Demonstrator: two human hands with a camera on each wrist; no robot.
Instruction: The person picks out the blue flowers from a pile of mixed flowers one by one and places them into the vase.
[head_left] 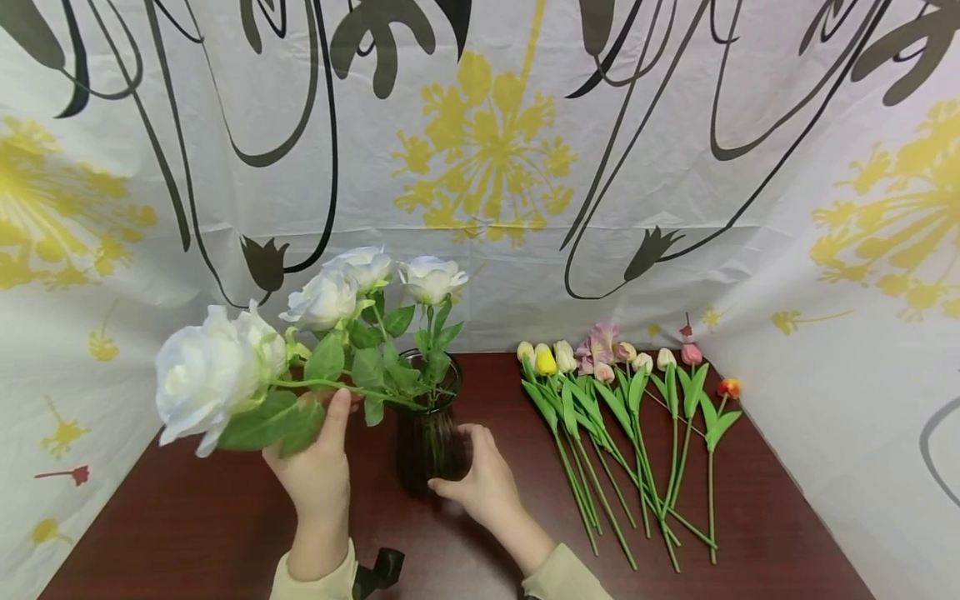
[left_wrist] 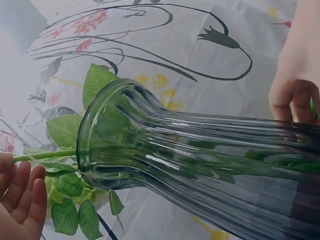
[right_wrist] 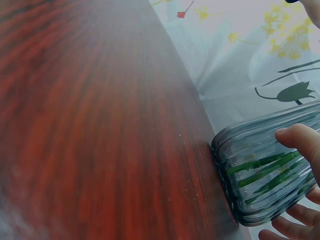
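Observation:
A ribbed, dark-tinted glass vase (head_left: 429, 454) stands upright on the table, with green stems (right_wrist: 267, 167) showing through its lower wall. My right hand (head_left: 483, 485) grips the vase low down, thumb and fingers on either side of it. With my left hand (head_left: 318, 467) I pinch the stem (left_wrist: 47, 155) of a large white rose (head_left: 202, 379) just outside the rim. This rose leans far to the left, its stem entering the vase mouth. Other white roses (head_left: 431, 279) rise from the vase behind it, among green leaves (left_wrist: 70, 216).
Several tulips (head_left: 545, 360) in yellow, cream, pink and orange lie at the right of the dark red-brown table (head_left: 225, 533), stems toward me. A ruffled mauve flower (head_left: 600, 343) lies among them. White patterned cloth (head_left: 480, 287) surrounds the table at the back and sides.

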